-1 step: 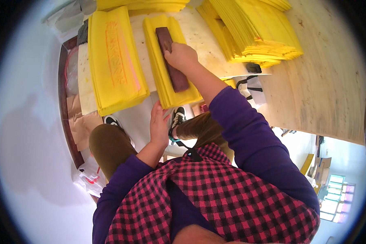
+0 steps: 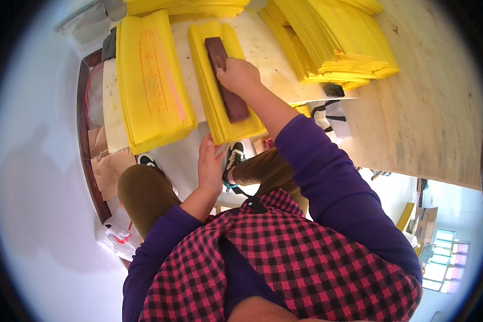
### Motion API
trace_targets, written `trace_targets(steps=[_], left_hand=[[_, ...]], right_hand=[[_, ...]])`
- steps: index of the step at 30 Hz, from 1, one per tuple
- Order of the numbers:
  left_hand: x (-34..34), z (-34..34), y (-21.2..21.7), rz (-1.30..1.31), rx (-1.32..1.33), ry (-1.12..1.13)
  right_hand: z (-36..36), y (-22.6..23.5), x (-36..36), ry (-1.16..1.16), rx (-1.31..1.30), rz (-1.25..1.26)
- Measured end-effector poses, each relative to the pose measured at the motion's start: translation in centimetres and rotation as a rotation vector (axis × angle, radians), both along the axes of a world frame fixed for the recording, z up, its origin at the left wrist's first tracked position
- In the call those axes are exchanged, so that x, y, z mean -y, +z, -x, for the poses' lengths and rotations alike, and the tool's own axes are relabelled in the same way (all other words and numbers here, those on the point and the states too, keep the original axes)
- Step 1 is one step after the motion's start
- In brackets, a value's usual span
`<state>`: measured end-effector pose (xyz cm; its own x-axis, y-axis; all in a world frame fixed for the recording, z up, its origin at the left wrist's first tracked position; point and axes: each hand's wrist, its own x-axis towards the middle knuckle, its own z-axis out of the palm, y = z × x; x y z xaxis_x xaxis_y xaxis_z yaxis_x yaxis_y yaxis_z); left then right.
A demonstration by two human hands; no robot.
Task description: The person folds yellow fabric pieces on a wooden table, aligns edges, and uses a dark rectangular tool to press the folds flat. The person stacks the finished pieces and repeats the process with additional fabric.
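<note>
Right grip: my right grip is wrapped round the dark reddish-brown oblong block, thumb on its upper side, hand nearer mid-length than either end.
Left grip: my left grip has its fingers loosely extended, nothing in it that I can see. Fingertips are at the near left corner of the middle stack; can't tell if they touch.
Block: lies lengthwise on the middle stack of long yellow sheets, yellow margin showing all round it. Underside hidden.
Middle stack: sits on the pale plywood counter, its near end jutting past the counter edge. I'd go lighter there; with less under it, that end could dip.
Pressure: I'd push straight down, evenly from far end to near end. Holding near the middle helps; a twist of the wrist would probably load one long edge.
Alignment: block's long sides should run parallel to the sheet edges. Looks about right to me.
Lift: straight up, no drag, or the top sheet may shift.
Left fingers: best used to steady the corner, clear of the block.
Left stack: yellow sheets with red marks on top, beside the middle one. I'd hold my sleeve off it.
</note>
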<state>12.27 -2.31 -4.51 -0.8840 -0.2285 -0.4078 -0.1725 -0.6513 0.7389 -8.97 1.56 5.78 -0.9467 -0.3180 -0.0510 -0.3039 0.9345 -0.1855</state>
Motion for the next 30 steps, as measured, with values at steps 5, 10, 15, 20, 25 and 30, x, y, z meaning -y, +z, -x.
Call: trace_targets(steps=[5, 10, 15, 20, 25, 30], left_hand=[[0.2, -0.2, -0.1, 0.007, 0.0, 0.014], [0.4, -0.4, -0.6, 0.039, 0.003, 0.025], [0.5, -0.4, -1.1, 0.128, -0.056, 0.045], [0.6, -0.5, -1.6, 0.151, -0.042, 0.055], [0.5, -0.6, -2.0, 0.134, -0.024, 0.092], [1.0, -1.2, -1.7, 0.386, -0.073, 0.124]], right_hand=[[-0.2, 0.1, 0.0, 0.006, -0.023, -0.001], [0.5, 0.8, -1.2, 0.001, 0.065, 0.099], [1.5, 1.9, -3.6, -0.019, -0.046, 0.384], [1.2, 3.3, -6.5, -0.073, 0.086, 0.785], [-1.4, 5.2, -9.1, -0.153, 0.161, 1.009], [-5.2, 8.6, -13.2, 0.003, 0.083, 1.005]])
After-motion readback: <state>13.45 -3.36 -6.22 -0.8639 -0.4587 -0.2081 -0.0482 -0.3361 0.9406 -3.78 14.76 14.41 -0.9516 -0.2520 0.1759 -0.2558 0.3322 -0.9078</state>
